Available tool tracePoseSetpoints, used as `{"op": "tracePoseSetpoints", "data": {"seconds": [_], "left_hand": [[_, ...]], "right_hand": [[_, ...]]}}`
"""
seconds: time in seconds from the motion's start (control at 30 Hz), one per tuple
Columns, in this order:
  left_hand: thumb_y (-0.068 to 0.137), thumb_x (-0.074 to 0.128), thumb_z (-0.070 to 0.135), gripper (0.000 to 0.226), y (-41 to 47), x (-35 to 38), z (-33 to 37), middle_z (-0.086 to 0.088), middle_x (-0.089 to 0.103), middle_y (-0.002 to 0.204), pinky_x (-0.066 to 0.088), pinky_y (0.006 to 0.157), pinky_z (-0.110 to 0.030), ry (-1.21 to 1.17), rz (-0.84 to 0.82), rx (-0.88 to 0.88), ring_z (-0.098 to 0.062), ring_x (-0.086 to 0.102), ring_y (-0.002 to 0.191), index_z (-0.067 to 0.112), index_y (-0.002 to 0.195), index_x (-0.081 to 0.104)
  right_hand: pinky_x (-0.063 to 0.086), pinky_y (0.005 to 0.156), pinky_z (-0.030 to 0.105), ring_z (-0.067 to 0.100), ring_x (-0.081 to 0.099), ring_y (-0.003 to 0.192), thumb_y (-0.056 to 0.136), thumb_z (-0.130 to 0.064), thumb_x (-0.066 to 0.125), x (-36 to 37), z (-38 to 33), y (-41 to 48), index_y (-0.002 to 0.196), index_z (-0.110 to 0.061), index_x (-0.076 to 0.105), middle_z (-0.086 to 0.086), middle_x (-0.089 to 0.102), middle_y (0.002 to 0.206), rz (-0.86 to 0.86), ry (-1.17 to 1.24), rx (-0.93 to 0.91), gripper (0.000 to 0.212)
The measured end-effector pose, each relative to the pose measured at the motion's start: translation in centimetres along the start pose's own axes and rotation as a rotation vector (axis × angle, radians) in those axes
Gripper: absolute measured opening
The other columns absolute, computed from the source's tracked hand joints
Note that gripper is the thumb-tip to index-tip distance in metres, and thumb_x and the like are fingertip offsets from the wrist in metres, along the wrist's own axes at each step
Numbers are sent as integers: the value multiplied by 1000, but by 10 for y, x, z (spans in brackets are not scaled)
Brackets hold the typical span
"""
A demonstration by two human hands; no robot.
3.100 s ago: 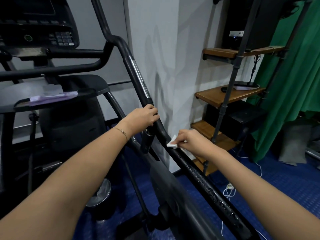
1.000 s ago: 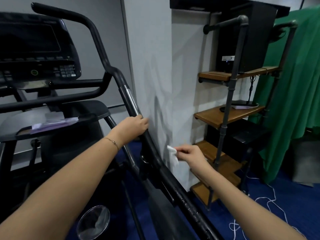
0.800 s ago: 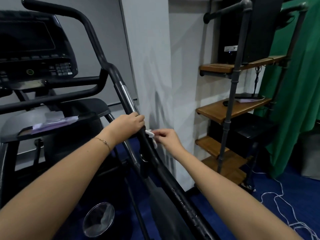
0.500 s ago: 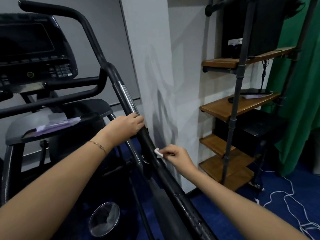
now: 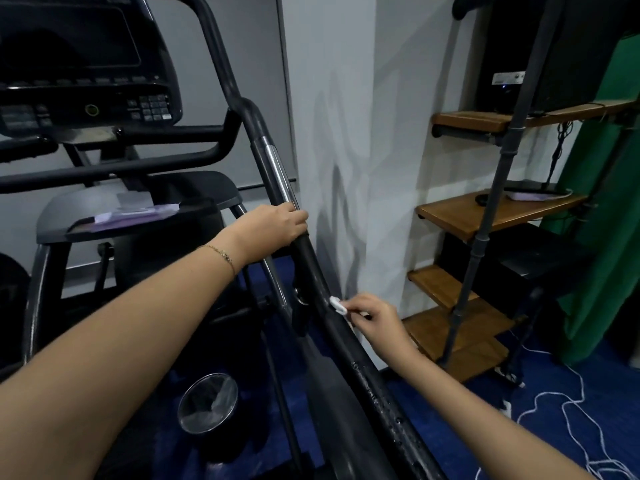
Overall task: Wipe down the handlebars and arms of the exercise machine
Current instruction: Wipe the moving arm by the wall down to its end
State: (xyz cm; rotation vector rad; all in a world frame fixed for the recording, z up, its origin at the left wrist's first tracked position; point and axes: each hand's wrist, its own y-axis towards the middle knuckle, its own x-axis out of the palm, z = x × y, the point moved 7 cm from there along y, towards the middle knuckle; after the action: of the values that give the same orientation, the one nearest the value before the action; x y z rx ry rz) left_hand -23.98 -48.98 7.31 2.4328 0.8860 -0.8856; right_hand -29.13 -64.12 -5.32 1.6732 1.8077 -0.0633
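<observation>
Hands work on the black arm [image 5: 349,344] of the exercise machine, a long bar that slopes from far upper left down to the near right. Left hand [image 5: 273,228] wraps the arm just below its chrome band [image 5: 277,174], its grip closed fully round the bar, a thin bracelet [image 5: 221,252] on the wrist. Right hand [image 5: 372,318] sits lower down the same arm, on its right side, its grip pinched narrow on a small white wipe [image 5: 337,305] that touches the bar's surface. Below the wipe, toward the near end, the arm looks wet, with droplets showing on the black finish.

Console [image 5: 83,64] with a keypad sits far left, above curved black handlebars [image 5: 145,162]. Under them a grey tray [image 5: 86,206] carries some pale purple papers [image 5: 135,216]. On the blue floor [image 5: 561,393] beneath the left forearm stands a round bin [image 5: 207,403] lined with a clear bag. Right of the machine is a grey wall corner [image 5: 346,133], then a pipe-frame shelf [image 5: 495,209] with wooden boards carrying dark equipment. Green curtain [image 5: 609,237] hangs at the far right, and a white cord [image 5: 561,417] lies looped on the floor near the shelf's foot.
</observation>
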Motion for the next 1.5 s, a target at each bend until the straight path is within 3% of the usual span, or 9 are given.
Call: {"op": "tracePoseSetpoints", "data": {"seconds": [0.27, 0.4, 0.53, 0.77, 0.97, 1.23, 1.33, 1.43, 1.5], "left_hand": [[93, 43, 5, 24, 0, -3, 4, -1, 48, 115, 38, 61, -22, 21, -30, -18, -18, 51, 101, 12, 114, 51], [91, 44, 1, 30, -3, -7, 3, -1, 48, 116, 49, 68, -24, -55, -14, -28, -17, 50, 101, 11, 119, 51], [91, 42, 2, 27, -6, -4, 2, -3, 50, 114, 43, 59, -25, -85, 29, -37, -19, 50, 97, 9, 115, 53], [95, 40, 10, 28, -6, 1, 0, 0, 45, 120, 47, 66, -22, -89, 46, -22, -17, 46, 103, 12, 122, 48], [91, 50, 7, 27, -10, 13, -3, 2, 49, 114, 55, 64, -30, -128, 65, -53, -17, 50, 98, 13, 117, 53], [88, 48, -1, 34, -11, 3, 6, -1, 47, 119, 52, 69, -25, -126, 55, -69, -17, 48, 102, 11, 120, 50], [88, 48, -2, 33, -10, -15, 21, -5, 48, 120, 44, 73, -25, -146, 36, -129, -20, 50, 104, 9, 119, 51], [83, 57, 2, 27, -22, -22, 63, -6, 59, 111, 50, 85, -33, -177, 142, 41, -24, 58, 100, 11, 108, 62], [74, 68, 4, 27, -38, -18, 94, -5, 64, 99, 55, 73, -35, -289, 171, 185, -25, 63, 87, 12, 99, 67]], "right_hand": [[31, 65, 14, 22, 55, 79, 80, 3, 58, 14, -71, 66, 91, 0, 72, 11, 52, 83, -59, -344, -295, 17], [28, 68, 12, 17, 49, 88, 90, -8, 55, 25, -88, 85, 104, -6, 68, 11, 56, 102, -66, -511, -365, 19], [48, 69, 29, 32, 57, 81, 76, -5, 62, 29, -70, 43, 87, -7, 70, 13, 59, 93, -187, -558, -471, 13], [38, 76, 25, 15, 50, 93, 88, -19, 58, 26, -86, 74, 84, -20, 62, 1, 58, 99, -203, -521, -375, 6], [48, 58, 30, 31, 59, 75, 80, -25, 40, 30, -87, 50, 82, -6, 71, 10, 63, 88, -122, -661, -600, 37], [51, 73, 35, 31, 61, 84, 77, -3, 56, 27, -81, 65, 83, -6, 71, 10, 63, 92, -189, -512, -384, 17], [42, 76, 19, 22, 60, 87, 80, 4, 61, 6, -73, 50, 96, -9, 74, 7, 62, 94, -288, -449, -229, 25], [41, 70, 11, 12, 58, 76, 81, 3, 64, -29, -69, 4, 97, -9, 72, 3, 62, 84, -244, -155, -72, 21], [43, 69, 11, 9, 58, 76, 81, 4, 65, -43, -65, -33, 93, -12, 71, 1, 64, 84, -237, -51, -20, 22]]}}
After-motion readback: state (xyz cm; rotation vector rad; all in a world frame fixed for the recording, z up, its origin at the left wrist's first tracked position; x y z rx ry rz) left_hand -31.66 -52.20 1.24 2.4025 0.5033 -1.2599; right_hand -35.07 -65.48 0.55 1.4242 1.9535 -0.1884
